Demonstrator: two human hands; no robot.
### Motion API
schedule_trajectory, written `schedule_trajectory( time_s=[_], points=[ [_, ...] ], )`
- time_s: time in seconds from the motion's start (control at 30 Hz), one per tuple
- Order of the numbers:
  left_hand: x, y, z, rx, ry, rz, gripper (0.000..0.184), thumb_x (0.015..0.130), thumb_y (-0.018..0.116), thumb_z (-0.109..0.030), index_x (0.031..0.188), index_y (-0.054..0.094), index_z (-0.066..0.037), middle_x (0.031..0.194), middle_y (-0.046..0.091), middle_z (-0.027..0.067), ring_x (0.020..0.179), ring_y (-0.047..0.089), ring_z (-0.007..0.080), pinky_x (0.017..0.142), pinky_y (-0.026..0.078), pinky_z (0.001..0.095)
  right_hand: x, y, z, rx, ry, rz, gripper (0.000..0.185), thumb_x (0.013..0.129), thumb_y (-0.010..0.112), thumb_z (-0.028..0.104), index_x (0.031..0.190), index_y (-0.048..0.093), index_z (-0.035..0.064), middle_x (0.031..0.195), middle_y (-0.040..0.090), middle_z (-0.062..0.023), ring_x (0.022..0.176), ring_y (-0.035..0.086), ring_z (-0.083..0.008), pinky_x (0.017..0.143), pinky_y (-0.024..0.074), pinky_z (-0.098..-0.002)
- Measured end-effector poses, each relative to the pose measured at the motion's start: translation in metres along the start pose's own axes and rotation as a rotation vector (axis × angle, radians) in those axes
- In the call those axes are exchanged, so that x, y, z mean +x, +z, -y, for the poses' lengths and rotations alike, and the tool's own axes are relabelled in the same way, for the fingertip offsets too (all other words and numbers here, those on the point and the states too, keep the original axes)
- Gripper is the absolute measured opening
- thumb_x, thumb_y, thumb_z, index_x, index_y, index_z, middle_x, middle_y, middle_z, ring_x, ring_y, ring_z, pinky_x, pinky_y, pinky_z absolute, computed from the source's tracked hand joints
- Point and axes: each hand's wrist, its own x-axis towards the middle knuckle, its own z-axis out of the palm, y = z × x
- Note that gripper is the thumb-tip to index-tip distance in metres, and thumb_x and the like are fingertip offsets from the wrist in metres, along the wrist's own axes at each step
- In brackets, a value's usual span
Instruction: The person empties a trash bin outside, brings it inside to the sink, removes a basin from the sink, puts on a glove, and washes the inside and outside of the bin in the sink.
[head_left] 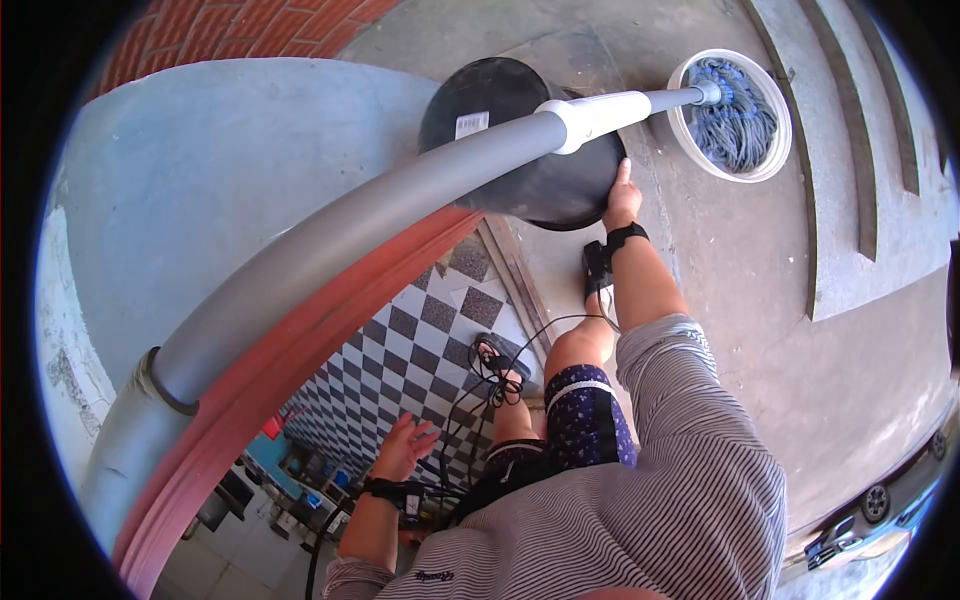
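My right hand [622,198] grips the edge of a black plastic bin [545,185]; the thumb lies along its side and the other fingers are mostly hidden. The bin is tilted on its side and bears a white barcode label [472,124]. Lower down, my left hand [400,448] is held over the checkered floor, empty, with its fingers apart. A grey mop handle [350,205] with a white sleeve crosses in front of the bin, touched by neither hand. Its blue-grey mop head [735,120] sits in a white bucket [784,145].
A reddish door frame [290,370] and a pale blue wall [230,150] stand at the left. Concrete steps [810,200] rise at the right. Black cables [447,430] hang by my legs. A parked car [880,515] shows at lower right.
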Motion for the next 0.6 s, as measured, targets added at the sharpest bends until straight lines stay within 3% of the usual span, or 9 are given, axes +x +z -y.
schedule_trajectory(
  time_s=[0.13, 0.2, 0.27, 0.33, 0.4, 0.53, 0.6],
  points=[
    [0.003, -0.005, 0.002, 0.001, -0.016, 0.010, 0.056, 0.093, 0.047, -0.021, 0.141, 0.020, -0.013, 0.126, 0.047, 0.0172, 0.105, 0.056, 0.0326, 0.088, 0.046, 0.0429, -0.018, 0.022, -0.007, 0.326, -0.014, 0.324, 0.071, 0.084, 0.052, 0.057, 0.111, 0.054, -0.0091, 0.102, 0.061, -0.0153, 0.089, 0.059, -0.0231, 0.082, 0.0477, -0.0369],
    [0.000, 0.000, -0.004, -0.021, -0.008, -0.005, 0.055, 0.093, 0.047, -0.022, 0.141, 0.020, -0.013, 0.125, 0.048, 0.0172, 0.105, 0.056, 0.0323, 0.087, 0.046, 0.0428, -0.016, 0.019, -0.015, 0.318, -0.041, 0.327, 0.068, 0.085, 0.052, 0.055, 0.109, 0.055, -0.0082, 0.102, 0.061, -0.0144, 0.087, 0.059, -0.0227, 0.081, 0.0485, -0.0378],
    [-0.002, 0.000, -0.007, -0.037, -0.006, -0.017, 0.055, 0.093, 0.047, -0.022, 0.141, 0.020, -0.013, 0.125, 0.048, 0.0172, 0.105, 0.056, 0.0323, 0.087, 0.046, 0.0428, 0.007, 0.002, -0.037, 0.330, 0.052, 0.194, 0.068, 0.084, 0.053, 0.054, 0.110, 0.055, -0.0086, 0.104, 0.061, -0.0156, 0.088, 0.060, -0.0243, 0.081, 0.0485, -0.0369],
    [-0.003, -0.004, -0.007, -0.052, -0.006, -0.028, 0.055, 0.093, 0.047, -0.022, 0.141, 0.020, -0.013, 0.124, 0.048, 0.0172, 0.105, 0.056, 0.0322, 0.087, 0.046, 0.0428, 0.027, -0.024, -0.059, 0.061, 0.228, -0.005, 0.081, 0.082, 0.048, 0.063, 0.116, 0.051, -0.0109, 0.114, 0.058, -0.0177, 0.097, 0.060, -0.0293, 0.087, 0.0461, -0.0356],
    [-0.001, -0.011, 0.002, -0.034, -0.009, -0.001, 0.056, 0.094, 0.047, -0.022, 0.141, 0.019, -0.013, 0.125, 0.047, 0.0176, 0.105, 0.056, 0.0325, 0.088, 0.046, 0.0431, -0.013, -0.013, -0.028, 0.285, 0.249, -0.051, 0.085, 0.082, 0.044, 0.065, 0.120, 0.047, -0.0112, 0.121, 0.054, -0.0174, 0.105, 0.055, -0.0296, 0.090, 0.0441, -0.0365],
    [0.000, -0.011, 0.005, -0.025, -0.001, 0.009, 0.056, 0.094, 0.047, -0.022, 0.141, 0.019, -0.012, 0.125, 0.048, 0.0183, 0.104, 0.057, 0.0326, 0.087, 0.047, 0.0430, -0.035, 0.004, -0.005, 0.398, 0.214, 0.015, 0.084, 0.082, 0.048, 0.063, 0.119, 0.046, -0.0131, 0.121, 0.052, -0.0207, 0.107, 0.053, -0.0303, 0.094, 0.0419, -0.0371],
    [-0.001, -0.010, 0.003, -0.046, 0.021, 0.012, 0.058, 0.093, 0.046, -0.023, 0.142, 0.017, -0.011, 0.128, 0.044, 0.0204, 0.109, 0.054, 0.0333, 0.083, 0.051, 0.0376, -0.043, 0.002, -0.003, 0.315, 0.137, 0.131, 0.089, 0.082, 0.043, 0.067, 0.122, 0.043, -0.0122, 0.126, 0.048, -0.0208, 0.113, 0.049, -0.0307, 0.094, 0.0417, -0.0371]
  ],
)
